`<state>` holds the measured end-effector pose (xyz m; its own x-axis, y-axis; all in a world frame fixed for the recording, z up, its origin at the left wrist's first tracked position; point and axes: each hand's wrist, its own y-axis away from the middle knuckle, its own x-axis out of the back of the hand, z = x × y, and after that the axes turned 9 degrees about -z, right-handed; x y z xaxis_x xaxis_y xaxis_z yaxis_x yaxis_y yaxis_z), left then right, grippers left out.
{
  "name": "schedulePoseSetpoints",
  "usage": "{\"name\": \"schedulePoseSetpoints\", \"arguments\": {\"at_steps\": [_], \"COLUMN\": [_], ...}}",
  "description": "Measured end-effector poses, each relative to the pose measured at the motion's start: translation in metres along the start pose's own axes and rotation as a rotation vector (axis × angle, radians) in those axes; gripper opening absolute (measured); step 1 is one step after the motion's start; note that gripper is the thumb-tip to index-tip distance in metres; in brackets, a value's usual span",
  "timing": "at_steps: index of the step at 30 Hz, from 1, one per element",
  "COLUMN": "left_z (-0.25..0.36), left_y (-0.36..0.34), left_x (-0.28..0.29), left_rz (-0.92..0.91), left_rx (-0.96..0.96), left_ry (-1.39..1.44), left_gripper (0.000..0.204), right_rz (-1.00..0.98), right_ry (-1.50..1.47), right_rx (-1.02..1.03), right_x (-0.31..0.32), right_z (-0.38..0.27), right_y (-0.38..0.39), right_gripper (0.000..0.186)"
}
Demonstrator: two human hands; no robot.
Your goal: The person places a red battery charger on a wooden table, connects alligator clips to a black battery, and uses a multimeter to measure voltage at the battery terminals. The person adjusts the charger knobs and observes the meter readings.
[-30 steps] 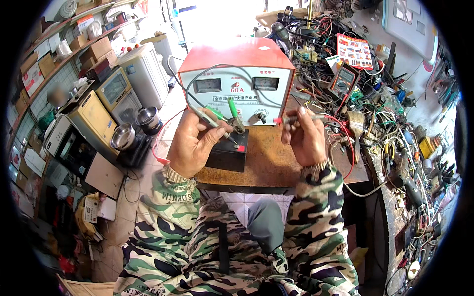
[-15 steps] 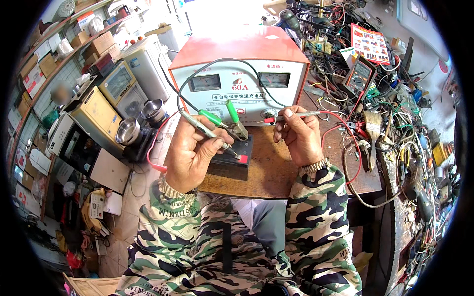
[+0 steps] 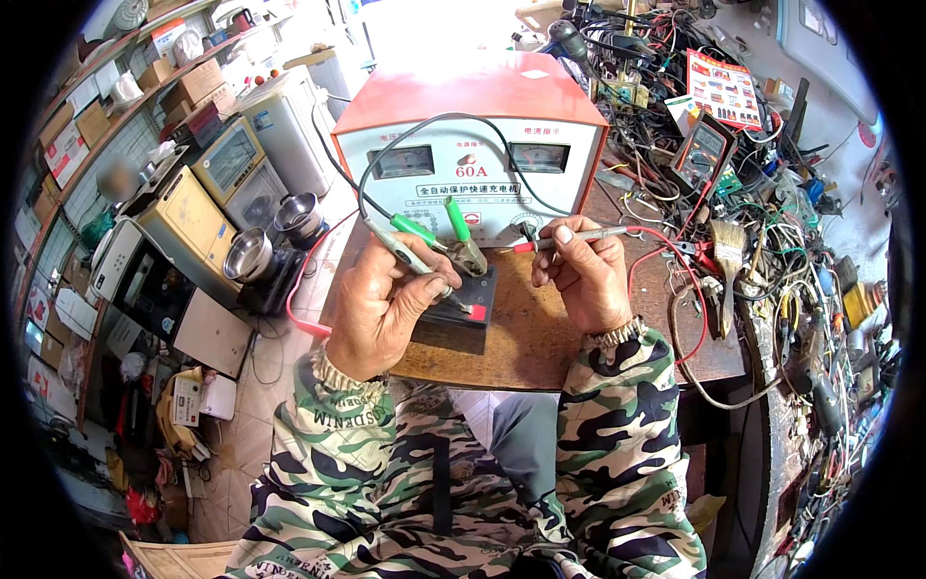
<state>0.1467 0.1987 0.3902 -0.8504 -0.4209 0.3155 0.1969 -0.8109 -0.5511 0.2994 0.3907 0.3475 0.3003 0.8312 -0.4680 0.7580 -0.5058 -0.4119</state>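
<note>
My left hand [image 3: 386,304] is closed round a grey test probe [image 3: 398,248] with a black lead. That probe slants down to the red-marked terminal end of a small black battery [image 3: 449,336]; whether its tip touches metal I cannot tell. In my right hand [image 3: 588,275], thumb and fingers pinch a second test probe [image 3: 600,233], grey with a red tip section and a red lead. It points left, held above the table and apart from the battery. A green-handled clip [image 3: 470,253] sits at the battery's far end, its jaws partly hidden.
A red-topped charger [image 3: 468,121] with two dial meters stands behind the battery on the wooden table [image 3: 526,352]. To the right lie a multimeter [image 3: 702,150], a paintbrush [image 3: 729,253] and heaped wires. Metal bowls [image 3: 249,256] and shelves are at the left.
My left hand and its probe have shifted slightly right. My right hand stays nearly in place, still pinching its probe; the whole view has moved a little.
</note>
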Motion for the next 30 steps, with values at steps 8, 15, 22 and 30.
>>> {"name": "schedulePoseSetpoints", "arguments": {"at_steps": [8, 15, 22, 30], "left_z": [-0.003, -0.001, 0.024, 0.024], "left_y": [0.002, 0.004, -0.008, -0.015], "left_x": [0.005, 0.001, -0.027, -0.045], "left_rz": [0.069, 0.082, 0.016, -0.023], "left_rx": [-0.013, -0.048, -0.024, -0.124], "left_ry": [0.118, 0.063, -0.09, -0.441], "left_gripper": [0.018, 0.024, 0.031, 0.041], "right_rz": [-0.111, -0.283, -0.399, -0.441], "right_ry": [-0.068, 0.034, 0.002, 0.179], "right_rx": [-0.045, -0.085, -0.207, -0.262], "right_x": [0.005, -0.004, -0.006, -0.022], "right_z": [0.0, -0.005, -0.006, -0.006], "right_y": [0.005, 0.01, 0.014, 0.031], "right_gripper": [0.019, 0.019, 0.023, 0.022]}}
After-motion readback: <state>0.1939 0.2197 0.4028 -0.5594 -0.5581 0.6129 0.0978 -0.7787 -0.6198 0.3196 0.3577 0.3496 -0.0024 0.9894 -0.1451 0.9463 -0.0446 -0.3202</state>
